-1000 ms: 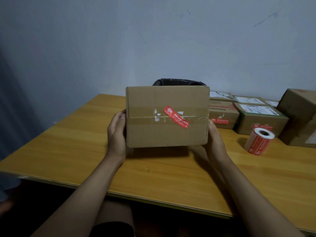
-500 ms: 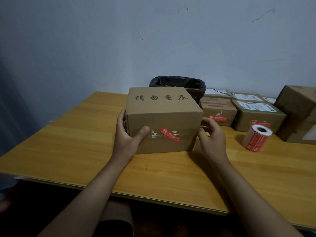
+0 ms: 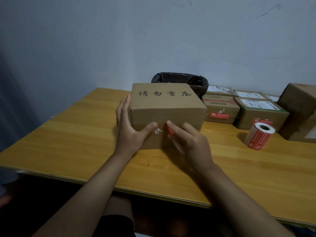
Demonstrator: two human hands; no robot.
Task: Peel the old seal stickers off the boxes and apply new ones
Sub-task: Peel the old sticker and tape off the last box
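Right hand (image 3: 189, 142) pinches the red sticker (image 3: 168, 130) on the box (image 3: 166, 106) front, fingers curled on it. Left hand (image 3: 130, 127) braces the box's left side, fingers straight, thumb flat on the front. Box sits on the table (image 3: 68, 144), near its middle. Bin (image 3: 196, 81) behind it. Other boxes (image 3: 256, 113) and sticker roll (image 3: 259, 135) to the right.

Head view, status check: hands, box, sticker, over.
Left hand braces the box, thumb on its front. Right hand fingertips at the red seal sticker, grip unclear. Nothing in the way.
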